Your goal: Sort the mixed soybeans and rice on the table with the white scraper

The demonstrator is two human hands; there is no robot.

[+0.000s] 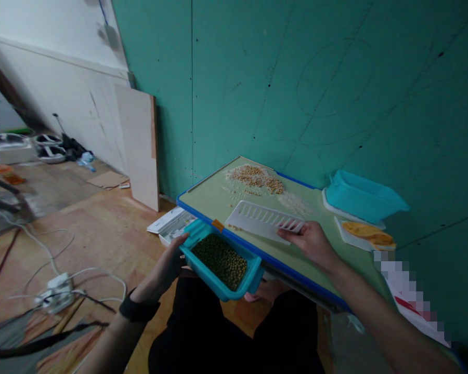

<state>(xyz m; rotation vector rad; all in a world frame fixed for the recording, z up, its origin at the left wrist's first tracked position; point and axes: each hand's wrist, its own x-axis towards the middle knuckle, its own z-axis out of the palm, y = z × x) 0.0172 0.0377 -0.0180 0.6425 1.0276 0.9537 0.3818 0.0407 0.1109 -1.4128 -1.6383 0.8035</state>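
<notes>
Your left hand [174, 264] holds a turquoise tub [212, 282] of beans [218, 258] by the table [203, 198]; your right hand [314, 241] pinches a slotted white plate [253, 225]. Beyond both hands lies a bean heap [252, 175]; right of them, a second tub [362, 198].

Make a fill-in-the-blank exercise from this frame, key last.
1. The right hand holds a slotted plate colored ____.
2. The left hand holds a tub of beans.
The dark wristband is on the ____ wrist.
3. The near edge of the tabletop is colored ____.

Key: white; left; blue.
</notes>
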